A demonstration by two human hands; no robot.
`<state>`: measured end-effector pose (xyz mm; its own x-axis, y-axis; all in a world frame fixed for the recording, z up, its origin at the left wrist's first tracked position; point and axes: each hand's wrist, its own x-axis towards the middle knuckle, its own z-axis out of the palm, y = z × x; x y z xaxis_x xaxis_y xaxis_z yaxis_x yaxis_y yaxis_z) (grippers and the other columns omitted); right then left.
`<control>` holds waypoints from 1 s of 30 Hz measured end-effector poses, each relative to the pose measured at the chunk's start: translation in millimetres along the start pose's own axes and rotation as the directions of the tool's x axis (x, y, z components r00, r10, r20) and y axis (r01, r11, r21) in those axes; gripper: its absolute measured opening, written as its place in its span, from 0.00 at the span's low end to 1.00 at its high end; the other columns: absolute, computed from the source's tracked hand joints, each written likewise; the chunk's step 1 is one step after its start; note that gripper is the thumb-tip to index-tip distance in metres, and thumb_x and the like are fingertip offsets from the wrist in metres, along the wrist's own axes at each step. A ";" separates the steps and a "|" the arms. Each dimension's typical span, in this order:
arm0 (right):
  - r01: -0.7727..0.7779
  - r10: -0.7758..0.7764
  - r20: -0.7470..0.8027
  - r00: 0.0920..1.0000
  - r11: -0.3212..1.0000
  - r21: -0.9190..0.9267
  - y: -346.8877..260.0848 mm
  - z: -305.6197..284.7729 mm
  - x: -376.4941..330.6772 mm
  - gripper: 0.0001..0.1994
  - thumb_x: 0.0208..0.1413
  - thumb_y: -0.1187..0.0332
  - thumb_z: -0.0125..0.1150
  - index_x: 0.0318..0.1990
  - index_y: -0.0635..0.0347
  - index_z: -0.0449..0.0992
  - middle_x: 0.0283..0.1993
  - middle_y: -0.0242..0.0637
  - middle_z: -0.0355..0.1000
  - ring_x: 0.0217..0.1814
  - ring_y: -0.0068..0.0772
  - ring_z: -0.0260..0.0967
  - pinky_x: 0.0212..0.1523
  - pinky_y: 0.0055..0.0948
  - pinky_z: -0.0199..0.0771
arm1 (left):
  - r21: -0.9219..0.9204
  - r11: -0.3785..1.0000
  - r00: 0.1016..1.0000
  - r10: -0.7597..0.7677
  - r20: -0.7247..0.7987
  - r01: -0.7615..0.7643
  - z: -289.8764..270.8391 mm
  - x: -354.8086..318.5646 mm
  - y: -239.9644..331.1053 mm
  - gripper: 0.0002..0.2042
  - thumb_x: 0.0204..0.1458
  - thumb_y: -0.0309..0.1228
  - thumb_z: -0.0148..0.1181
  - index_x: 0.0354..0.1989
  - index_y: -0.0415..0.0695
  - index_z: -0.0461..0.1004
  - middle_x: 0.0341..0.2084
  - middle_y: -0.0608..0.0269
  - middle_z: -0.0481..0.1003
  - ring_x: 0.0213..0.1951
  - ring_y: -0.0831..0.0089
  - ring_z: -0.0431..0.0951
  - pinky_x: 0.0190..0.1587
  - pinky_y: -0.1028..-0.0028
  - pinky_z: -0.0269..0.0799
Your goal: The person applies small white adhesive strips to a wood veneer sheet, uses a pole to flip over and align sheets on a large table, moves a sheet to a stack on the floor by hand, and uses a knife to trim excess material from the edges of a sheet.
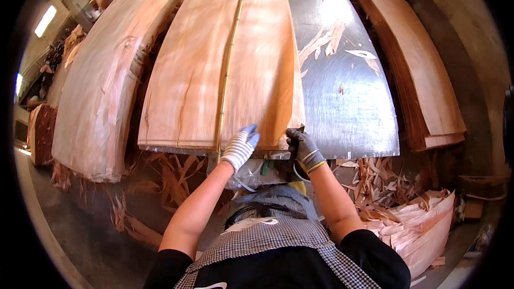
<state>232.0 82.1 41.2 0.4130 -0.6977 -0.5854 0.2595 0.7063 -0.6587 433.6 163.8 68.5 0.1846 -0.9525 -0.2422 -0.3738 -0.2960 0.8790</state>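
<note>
A wide sheet of wood veneer [187,75] lies on the table in front of me, with a long thin yellowish stick [229,48] running lengthwise over it. My left hand [241,144], in a striped white and grey glove with bluish fingertips, rests on the near edge just right of the stick, fingers stretched out. To its right, my right hand [305,145] wears a dark grey glove and is closed on the near right corner of the veneer sheet. That right edge curls up, casting a darker band. The right fingertips are partly hidden.
Right of the veneer is a shiny metal tabletop [348,101] with torn veneer scraps [324,40]. Veneer stacks stand at the left [101,85] and right [412,59]. Veneer shreds [375,182] litter the floor, and a bundle of broken sheets [423,230] lies at the lower right.
</note>
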 end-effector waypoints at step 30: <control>0.053 -0.145 -0.290 0.946 0.952 -0.302 50.7 17.5 -66.7 0.09 0.42 0.81 0.48 0.32 0.62 0.70 0.25 0.33 0.69 0.22 0.22 0.65 0.20 0.21 0.66 | -0.207 0.899 0.922 -0.369 0.118 0.386 -126.6 83.1 -80.9 0.21 0.45 0.40 0.56 0.42 0.36 0.70 0.35 0.59 0.73 0.37 0.69 0.69 0.41 0.70 0.64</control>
<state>232.9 166.6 55.2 0.1000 -0.7970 -0.5957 0.0056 0.5991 -0.8006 594.2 117.7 29.3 0.2011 -0.7774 -0.5960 -0.0767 -0.6190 0.7816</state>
